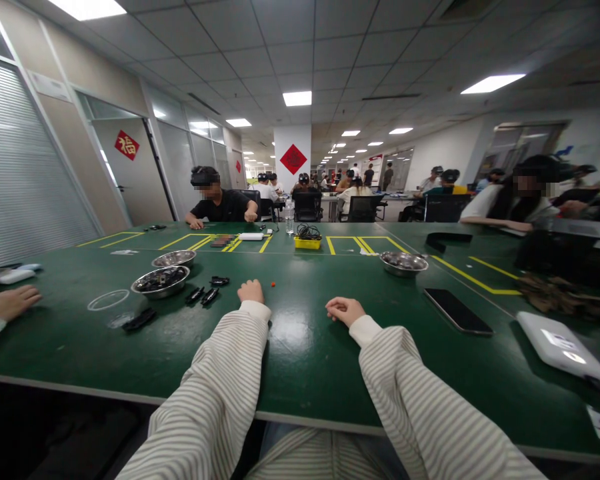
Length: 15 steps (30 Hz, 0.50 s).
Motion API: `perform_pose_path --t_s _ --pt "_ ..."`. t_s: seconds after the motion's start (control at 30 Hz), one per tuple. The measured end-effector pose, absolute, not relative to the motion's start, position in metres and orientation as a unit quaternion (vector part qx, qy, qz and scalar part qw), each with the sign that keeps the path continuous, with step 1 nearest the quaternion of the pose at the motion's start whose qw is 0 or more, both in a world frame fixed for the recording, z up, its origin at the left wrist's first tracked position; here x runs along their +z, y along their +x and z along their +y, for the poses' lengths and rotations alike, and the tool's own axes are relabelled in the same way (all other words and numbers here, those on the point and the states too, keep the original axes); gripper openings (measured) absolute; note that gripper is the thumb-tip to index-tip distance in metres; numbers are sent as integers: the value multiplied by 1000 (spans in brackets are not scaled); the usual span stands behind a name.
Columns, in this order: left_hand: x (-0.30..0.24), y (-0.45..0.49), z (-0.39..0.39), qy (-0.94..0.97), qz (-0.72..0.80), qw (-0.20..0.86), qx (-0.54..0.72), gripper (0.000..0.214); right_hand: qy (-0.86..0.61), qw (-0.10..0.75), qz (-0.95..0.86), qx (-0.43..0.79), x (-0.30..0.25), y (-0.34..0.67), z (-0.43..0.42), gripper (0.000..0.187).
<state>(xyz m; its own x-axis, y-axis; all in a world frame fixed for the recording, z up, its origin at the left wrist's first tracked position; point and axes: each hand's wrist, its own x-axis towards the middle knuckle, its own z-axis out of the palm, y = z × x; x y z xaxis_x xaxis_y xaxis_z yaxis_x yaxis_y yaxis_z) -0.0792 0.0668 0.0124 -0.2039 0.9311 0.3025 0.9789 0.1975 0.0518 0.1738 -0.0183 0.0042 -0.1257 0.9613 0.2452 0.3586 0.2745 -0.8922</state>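
Both my arms in striped sleeves rest on the green table [305,353]. My left hand [251,291] is closed in a loose fist with nothing visible in it, knuckles toward the far side. My right hand [345,310] lies on the table with its fingers curled inward; nothing shows in it. A tiny red bit [273,285] lies just right of my left hand. Small black clips [203,294] lie to the left of my left hand, near a steel bowl [161,281] filled with more black parts.
A second steel bowl [174,258] stands behind the first, a third bowl [404,263] at the right. A black phone [457,311] and a white device [563,347] lie at the right. Another person's hand [7,301] rests at the left edge. A yellow tray [307,242] sits mid-table; people sit across.
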Motion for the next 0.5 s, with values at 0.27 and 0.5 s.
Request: perform_pose_path --t_s 0.27,0.5 --pt "6 -74 64 -700 -679 160 -155 31 -497 430 -672 341 2 175 -17 16" --pt "-2 -66 67 -797 -564 143 -159 27 -500 424 -677 334 4 173 -18 15"
